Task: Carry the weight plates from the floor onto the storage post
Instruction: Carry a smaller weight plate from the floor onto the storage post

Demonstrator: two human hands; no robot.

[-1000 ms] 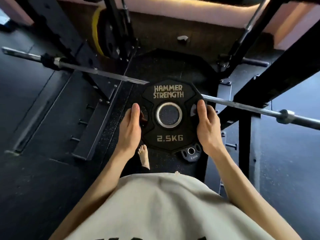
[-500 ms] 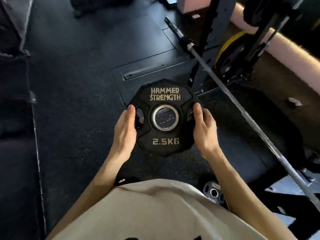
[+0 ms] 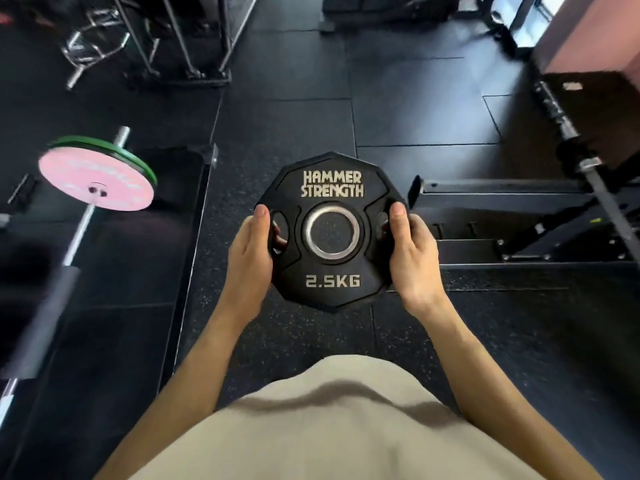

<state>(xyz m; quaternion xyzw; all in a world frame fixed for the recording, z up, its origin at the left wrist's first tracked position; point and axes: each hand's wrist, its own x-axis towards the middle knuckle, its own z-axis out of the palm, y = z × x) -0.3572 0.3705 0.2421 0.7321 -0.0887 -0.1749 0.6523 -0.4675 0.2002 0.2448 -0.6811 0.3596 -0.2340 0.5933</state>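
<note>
- The left hand (image 3: 250, 252) grasps the left edge of the weight plate (image 3: 332, 232); its thumb lies along the plate's face and its fingers curl through the left grip slot from behind.
- The right hand (image 3: 412, 252) grasps the right edge the same way, thumb up on the face, fingertips showing inside the right slot.
- The weight plate is black, many-sided, with a metal ring round its centre hole; it reads "HAMMER STRENGTH" above the hole and "2.5KG" below. It is held between the 2 hands in front of the torso, clear of the floor (image 3: 294, 116), face turned up toward the camera.
- Both bare forearms reach in from the bottom edge of the view, either side of a beige shirt (image 3: 329, 427).
- The floor under the plate is dark speckled rubber tiling.
- Toward the left edge of the floor lies a barbell (image 3: 74, 237) loaded with a pink plate (image 3: 93, 178) and a thinner green plate (image 3: 114, 150) just behind it.
- Right of the hands stands the dark steel base of a rack (image 3: 512, 209), with a second bar (image 3: 568, 133) slanting over it near the right edge.
- At the far left corner, chrome frame legs (image 3: 180, 39) stand on the floor; that area is blurred.
</note>
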